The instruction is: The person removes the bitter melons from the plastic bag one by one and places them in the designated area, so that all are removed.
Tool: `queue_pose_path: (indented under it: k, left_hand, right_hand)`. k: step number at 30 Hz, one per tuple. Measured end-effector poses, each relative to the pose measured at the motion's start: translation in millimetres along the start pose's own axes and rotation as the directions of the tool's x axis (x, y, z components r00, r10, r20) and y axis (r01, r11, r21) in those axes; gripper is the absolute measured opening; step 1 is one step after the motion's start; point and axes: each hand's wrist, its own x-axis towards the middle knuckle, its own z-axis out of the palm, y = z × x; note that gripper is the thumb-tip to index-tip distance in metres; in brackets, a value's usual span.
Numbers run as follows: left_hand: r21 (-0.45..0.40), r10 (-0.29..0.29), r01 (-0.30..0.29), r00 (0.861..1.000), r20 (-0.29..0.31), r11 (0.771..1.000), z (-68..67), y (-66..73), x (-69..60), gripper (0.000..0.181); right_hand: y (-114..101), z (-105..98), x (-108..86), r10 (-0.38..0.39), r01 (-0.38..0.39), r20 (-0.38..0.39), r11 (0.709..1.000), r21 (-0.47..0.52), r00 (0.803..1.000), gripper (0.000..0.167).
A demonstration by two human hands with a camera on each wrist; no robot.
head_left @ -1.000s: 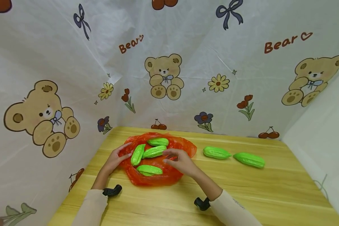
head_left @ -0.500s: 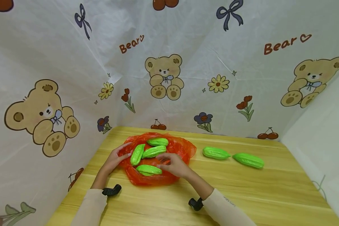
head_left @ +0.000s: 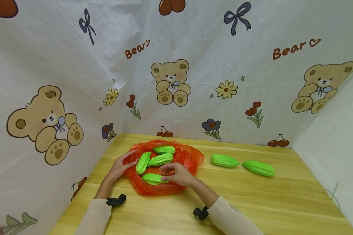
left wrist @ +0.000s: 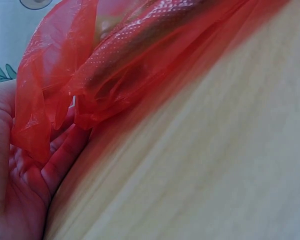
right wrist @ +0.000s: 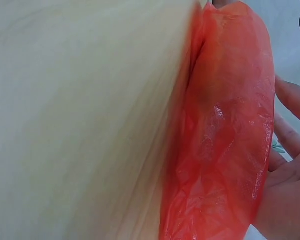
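A crumpled red plastic bag [head_left: 176,189] lies spread on the table, with several green ridged gourds inside it. My left hand [head_left: 117,169] rests at the bag's left edge, thumb near the leftmost gourd [head_left: 143,163]; in the left wrist view its fingers [left wrist: 65,155] lie under the red film. Over the bag's front right part is my right hand [head_left: 178,174], thumb at the right end of the front gourd [head_left: 153,179], fingers bent loosely above it. The right wrist view shows the red film [right wrist: 225,125] in front of the right hand [right wrist: 290,185].
Two more green gourds, one [head_left: 224,161] beside the other [head_left: 259,168], lie on the wooden table [head_left: 253,202] right of the bag. A white cloth [head_left: 194,39] printed with bears and flowers stands behind and at the left. A thin cord hangs at the far right.
My right hand has moved left and toward the front, from the bag's right part to the front gourd. My left hand has stayed at the bag's left edge.
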Motion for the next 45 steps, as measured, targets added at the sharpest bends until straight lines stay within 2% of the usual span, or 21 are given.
queue_pose_path:
  k: [6,12,19,24,28,32,37,45]
  left_hand:
    - [-0.021,-0.021,0.020,1.000,-0.006,1.000,-1.0,-22.1,5.1,0.058]
    - [-0.025,-0.020,0.019,1.000,-0.007,0.999,-2.4,-26.4,6.8,0.059]
    - [-0.031,-0.016,0.016,1.000,-0.007,0.999,-1.3,-21.3,6.4,0.058]
    - [-0.014,-0.018,0.018,1.000,0.003,1.000,1.3,-4.4,-0.7,0.058]
    - [-0.024,0.009,-0.009,1.000,0.006,1.000,2.2,6.4,-4.8,0.057]
    - [-0.021,0.023,-0.023,1.000,-0.007,1.000,2.8,7.5,-4.6,0.057]
    - [-0.030,0.017,-0.017,1.000,-0.001,0.999,2.3,6.7,-3.8,0.057]
    - [-0.040,0.014,-0.015,1.000,-0.001,0.999,1.4,6.5,-3.1,0.057]
  right_hand:
    - [4,6,1.6,0.019,-0.019,0.017,1.000,-0.008,1.000,0.031]
    - [4,7,4.3,0.024,-0.023,0.028,0.998,-0.051,0.999,0.033]
    - [6,10,8.0,0.016,-0.014,0.034,0.998,-0.058,0.999,0.033]
    - [6,10,8.0,0.027,-0.024,0.049,0.998,-0.060,0.998,0.035]
    - [5,9,7.5,0.001,0.004,0.065,0.998,-0.066,0.998,0.037]
    - [5,8,7.1,-0.031,0.040,0.087,0.994,-0.101,0.996,0.040]
    - [5,7,6.0,-0.017,0.035,0.113,0.988,-0.153,0.993,0.046]
    - [8,7,8.2,-0.015,0.033,0.097,0.982,-0.187,0.995,0.043]
